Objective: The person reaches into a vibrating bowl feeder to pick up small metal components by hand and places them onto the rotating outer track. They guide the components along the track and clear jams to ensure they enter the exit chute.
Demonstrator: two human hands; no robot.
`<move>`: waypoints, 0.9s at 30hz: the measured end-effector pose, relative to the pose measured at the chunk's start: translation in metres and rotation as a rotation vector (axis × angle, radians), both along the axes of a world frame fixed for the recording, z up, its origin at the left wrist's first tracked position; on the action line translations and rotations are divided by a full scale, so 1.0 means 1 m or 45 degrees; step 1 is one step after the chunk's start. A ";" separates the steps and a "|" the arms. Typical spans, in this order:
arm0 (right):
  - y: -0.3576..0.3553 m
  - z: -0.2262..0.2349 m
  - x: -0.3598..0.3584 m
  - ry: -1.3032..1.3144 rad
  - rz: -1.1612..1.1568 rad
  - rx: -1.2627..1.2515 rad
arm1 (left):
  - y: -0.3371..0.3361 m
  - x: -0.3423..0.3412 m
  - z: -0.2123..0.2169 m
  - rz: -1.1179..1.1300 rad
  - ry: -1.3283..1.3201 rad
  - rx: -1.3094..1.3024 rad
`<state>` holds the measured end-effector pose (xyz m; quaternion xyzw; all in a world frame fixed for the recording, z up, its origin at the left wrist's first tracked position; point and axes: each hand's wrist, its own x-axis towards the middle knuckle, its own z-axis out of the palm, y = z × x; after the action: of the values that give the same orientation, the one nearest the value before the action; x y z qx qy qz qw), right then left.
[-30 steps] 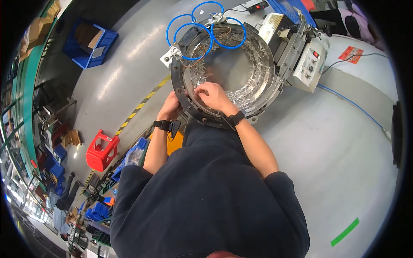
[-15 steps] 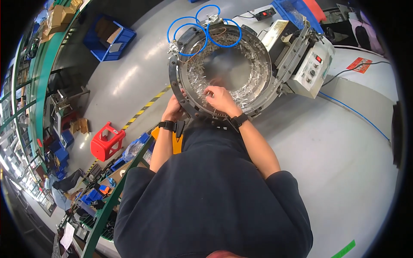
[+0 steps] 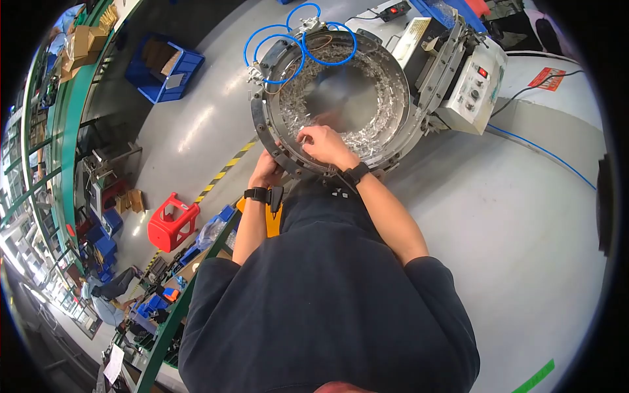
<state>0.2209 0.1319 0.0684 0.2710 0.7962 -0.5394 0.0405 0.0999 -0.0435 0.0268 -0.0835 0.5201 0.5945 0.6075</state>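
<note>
A round vibratory feeder bowl (image 3: 401, 98) stands in front of me, with many small clear, shiny pieces (image 3: 293, 108) heaped in a ring along its inner wall. My right hand (image 3: 326, 145) reaches over the near rim into the bowl, fingers curled together at the near left part of the ring. What those fingers hold is too small to make out. At the bowl's near left, my left hand (image 3: 266, 169) is closed around the dark outer rim (image 3: 263, 128). The rim hides part of its fingers. Both wrists wear black bands.
Looped blue air tubes (image 3: 357, 46) rise from the bowl's far left. A control box (image 3: 477, 92) with a red switch is mounted on the right. A red stool (image 3: 171, 226), a blue crate (image 3: 167, 69) and a green-framed bench (image 3: 171, 327) are to my left.
My right hand has shifted slightly left along the ring of pieces. The left hand stays at the rim. The whole view has moved a little.
</note>
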 end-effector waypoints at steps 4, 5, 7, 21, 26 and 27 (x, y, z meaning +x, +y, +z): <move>-0.003 0.008 -0.004 -0.006 -0.053 -0.003 | -0.003 -0.004 -0.005 -0.057 0.069 -0.039; -0.004 0.010 -0.005 -0.004 -0.071 -0.006 | -0.005 -0.009 -0.005 -0.080 0.088 -0.052; -0.006 0.011 -0.006 -0.017 -0.063 0.024 | -0.004 -0.019 -0.005 -0.129 0.125 -0.072; -0.017 0.011 -0.033 0.129 -0.423 0.060 | 0.016 -0.063 -0.003 -0.319 0.204 0.011; -0.013 -0.002 -0.038 0.102 -0.323 0.098 | 0.031 -0.065 0.002 -0.149 0.175 0.013; -0.014 -0.005 -0.037 0.041 -0.308 0.078 | 0.031 -0.067 -0.001 -0.130 0.188 0.024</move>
<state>0.1834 0.1179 0.0635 0.3576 0.7743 -0.5201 -0.0458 0.0325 -0.0122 0.0262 -0.0070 0.5614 0.5721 0.5979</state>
